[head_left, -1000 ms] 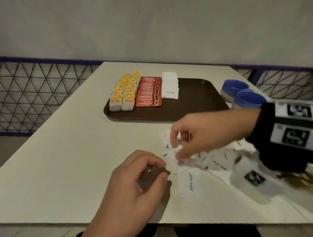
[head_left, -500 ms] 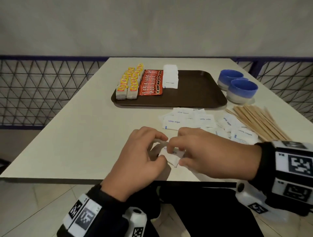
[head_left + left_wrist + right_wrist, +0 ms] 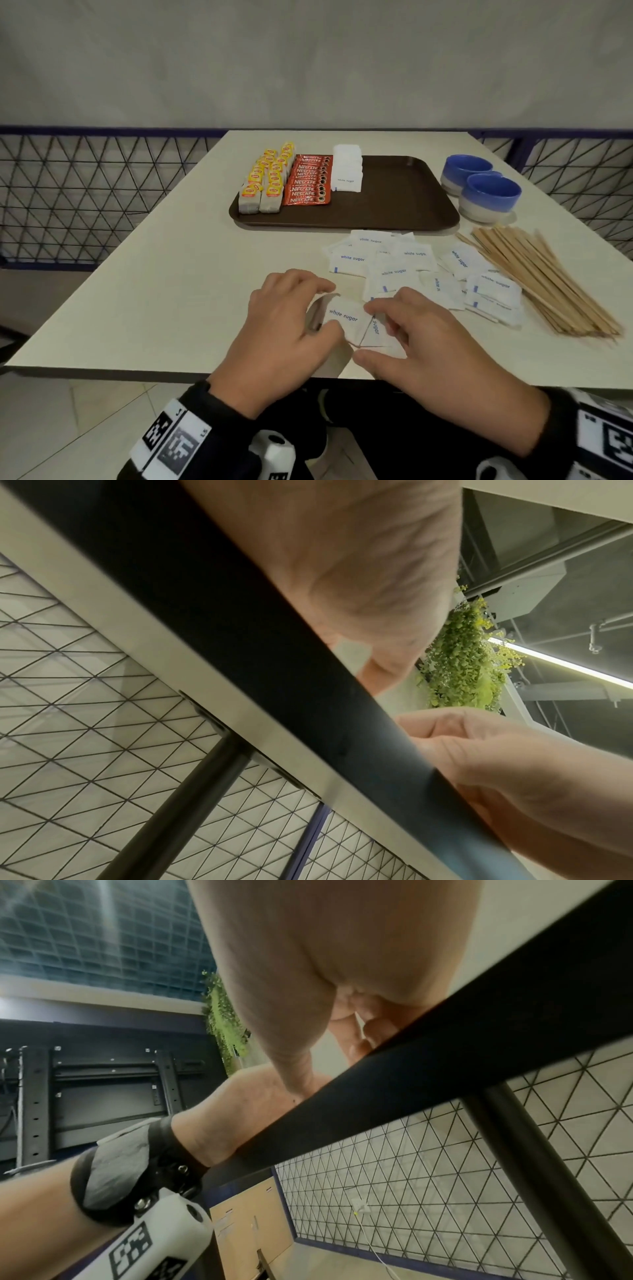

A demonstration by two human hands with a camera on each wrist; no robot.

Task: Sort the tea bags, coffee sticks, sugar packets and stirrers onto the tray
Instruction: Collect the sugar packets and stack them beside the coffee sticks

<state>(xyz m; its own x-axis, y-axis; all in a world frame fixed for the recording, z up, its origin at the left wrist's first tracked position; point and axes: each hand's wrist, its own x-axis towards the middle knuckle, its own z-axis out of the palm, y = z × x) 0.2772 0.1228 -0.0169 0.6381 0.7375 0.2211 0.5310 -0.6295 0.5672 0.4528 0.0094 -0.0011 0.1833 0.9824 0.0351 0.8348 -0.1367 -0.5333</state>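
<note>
Near the table's front edge, my left hand [image 3: 301,315] and right hand [image 3: 387,329] both hold a small stack of white sugar packets [image 3: 346,317], fingers curled round its ends. More sugar packets [image 3: 411,267] lie loose on the table behind them. The brown tray [image 3: 404,195] holds two rows of yellow-tagged tea bags [image 3: 265,181], a row of red coffee sticks [image 3: 308,185] and a stack of sugar packets [image 3: 347,168]. Wooden stirrers [image 3: 534,274] lie in a pile at the right. Both wrist views look up from below the table edge and show the hands [image 3: 496,756] [image 3: 342,961] only in part.
Two blue bowls [image 3: 486,192] stand right of the tray, behind the stirrers. The tray's right half is bare. The table [image 3: 154,291] ends just below my hands; a wire-mesh railing [image 3: 85,195] runs along the left and far right.
My right hand came back from the loose packets to the front edge and joined the left. Both now hold a packet stack between them, with its printed face showing.
</note>
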